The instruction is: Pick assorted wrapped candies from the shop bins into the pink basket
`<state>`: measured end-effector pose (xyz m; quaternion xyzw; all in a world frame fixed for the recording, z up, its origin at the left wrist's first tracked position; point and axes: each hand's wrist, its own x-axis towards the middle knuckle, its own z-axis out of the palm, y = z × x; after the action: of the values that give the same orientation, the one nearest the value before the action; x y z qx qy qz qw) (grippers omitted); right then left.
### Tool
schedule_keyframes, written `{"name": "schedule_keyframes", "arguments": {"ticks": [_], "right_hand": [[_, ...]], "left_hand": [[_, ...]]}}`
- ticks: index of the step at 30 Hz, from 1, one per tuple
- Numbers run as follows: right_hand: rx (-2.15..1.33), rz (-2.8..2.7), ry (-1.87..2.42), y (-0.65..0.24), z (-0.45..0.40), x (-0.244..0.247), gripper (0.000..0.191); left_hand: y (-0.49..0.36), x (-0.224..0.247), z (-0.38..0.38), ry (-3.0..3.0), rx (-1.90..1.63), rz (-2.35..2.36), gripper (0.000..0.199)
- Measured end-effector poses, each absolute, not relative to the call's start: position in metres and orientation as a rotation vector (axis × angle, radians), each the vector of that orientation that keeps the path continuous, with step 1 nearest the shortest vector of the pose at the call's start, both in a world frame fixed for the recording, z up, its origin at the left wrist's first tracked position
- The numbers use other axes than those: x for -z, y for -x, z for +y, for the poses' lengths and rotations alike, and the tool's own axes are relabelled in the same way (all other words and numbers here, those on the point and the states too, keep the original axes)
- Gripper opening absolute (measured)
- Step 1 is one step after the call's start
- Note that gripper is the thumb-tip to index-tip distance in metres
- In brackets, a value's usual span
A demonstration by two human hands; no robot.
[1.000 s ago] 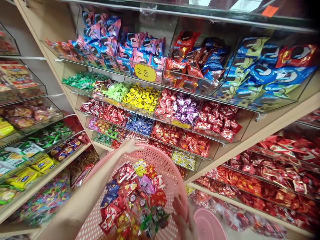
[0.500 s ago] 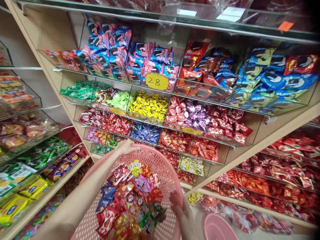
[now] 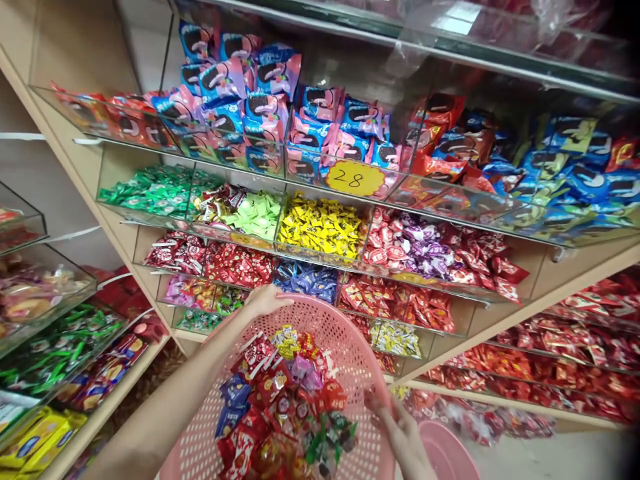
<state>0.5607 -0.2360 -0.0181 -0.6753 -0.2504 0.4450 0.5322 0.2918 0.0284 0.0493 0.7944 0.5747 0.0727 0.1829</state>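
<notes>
A pink perforated plastic basket [image 3: 363, 347] is tilted in front of me, gripped at its rim by both hands. My left hand [image 3: 266, 301] is closed over the far rim, its forearm crossing the basket's left side. My right hand [image 3: 397, 427] clasps the right rim, fingers inside the wall and the thumb partly hidden. Inside lie mixed wrapped candies [image 3: 280, 407]: red packets, blue packets [image 3: 233, 403], a purple one [image 3: 307, 372], small yellow ones [image 3: 286, 341] and dark green ones [image 3: 330, 437].
Ahead rises a wooden shelf unit with clear bins: blue-pink cookie packets [image 3: 225, 80], green candies [image 3: 150, 190], yellow candies [image 3: 323, 227], purple-white candies [image 3: 425, 243]. A yellow price tag [image 3: 355, 178] reads 28. A pink basin [image 3: 445, 453] stands at lower right. More snack shelves flank both sides.
The view has shifted, so the shelves appear closer and the basket sits a little further right and lower. Both hands keep their hold on the rim.
</notes>
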Motion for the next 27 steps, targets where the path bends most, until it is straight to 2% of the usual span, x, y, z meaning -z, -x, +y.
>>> {"name": "schedule_keyframes", "arguments": {"ticks": [4,9,11,15,27], "right_hand": [[-0.809,-0.652,1.602,-0.552,-0.202,-0.016,0.059],[-0.512,-1.164,1.539,-0.535,-0.114,-0.05,0.041],[-0.391,-1.448,1.716,-0.527,-0.076,-0.048,0.032],[-0.3,-1.613,1.913,-0.515,-0.02,-0.034,0.02],[-0.082,-2.2,2.026,-0.516,0.015,-0.032,0.018]], "left_hand": [[-0.278,-0.044,0.038,-2.259,-0.187,1.597,0.052],[-0.264,-0.044,0.045,-2.275,-0.173,1.58,0.051],[-0.259,-0.046,0.047,-2.279,-0.172,1.58,0.05],[-0.25,-0.048,0.052,-2.285,-0.177,1.588,0.05],[-0.251,-0.047,0.067,-2.283,-0.142,1.562,0.049]]}}
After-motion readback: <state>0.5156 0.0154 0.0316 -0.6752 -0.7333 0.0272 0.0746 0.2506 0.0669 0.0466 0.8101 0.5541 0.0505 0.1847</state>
